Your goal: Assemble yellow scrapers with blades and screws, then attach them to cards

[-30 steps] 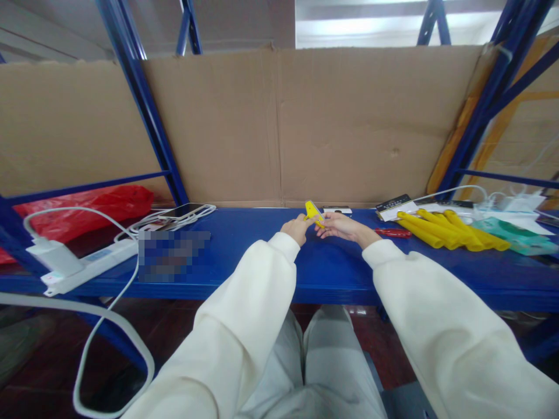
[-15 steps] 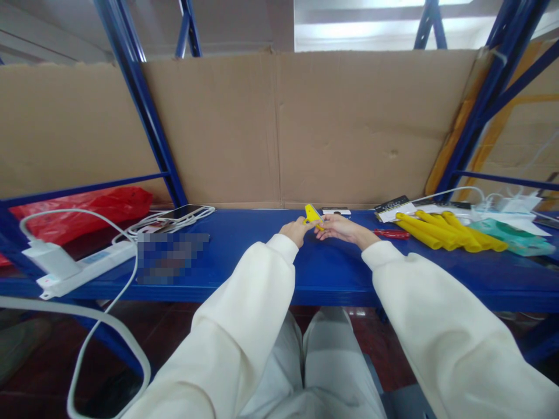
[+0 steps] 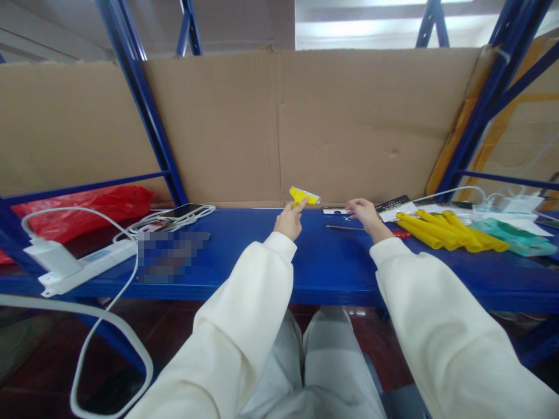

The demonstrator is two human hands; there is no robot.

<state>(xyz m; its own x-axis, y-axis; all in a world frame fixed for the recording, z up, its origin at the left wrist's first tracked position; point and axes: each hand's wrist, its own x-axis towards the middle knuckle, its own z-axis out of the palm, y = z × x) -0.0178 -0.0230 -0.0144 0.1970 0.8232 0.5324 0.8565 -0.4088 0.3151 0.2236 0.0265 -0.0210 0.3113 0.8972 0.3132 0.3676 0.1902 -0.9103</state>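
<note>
A brown cardboard sheet [image 3: 279, 128] stands as a back wall between blue metal posts [image 3: 148, 116], behind a blue metal shelf [image 3: 244, 250] used as a work surface. A seated person, in cream sleeves and pale trousers, reaches both bare hands toward its far side.

Near the centre, the left hand [image 3: 288, 222] holds a flat yellow piece with a pale, straight edge [image 3: 299, 195] raised in front of the foot of the cardboard. The fingers are closed on its near end, with one finger laid along it.

To the right, well apart from it, the right hand [image 3: 365, 213] has loosely curled fingers; whether they hold anything cannot be told. Just left of its fingertips are tiny pale bits [image 3: 347, 219], too small to identify, and a small flat black-and-white item [image 3: 335, 211]. A screwdriver with a red handle and thin metal shaft [image 3: 400, 234] lies crosswise, its middle hidden by the right hand and wrist.

Farther right are a black-and-white box [image 3: 395, 206], a bundle of yellow tubes [image 3: 449, 231] and a teal plastic packet [image 3: 502, 235]. At left are a red plastic bag [image 3: 100, 206], a white power strip [image 3: 94, 267], white cables and a dark-screened phone [image 3: 182, 211]; a nearby patch is pixelated.
</note>
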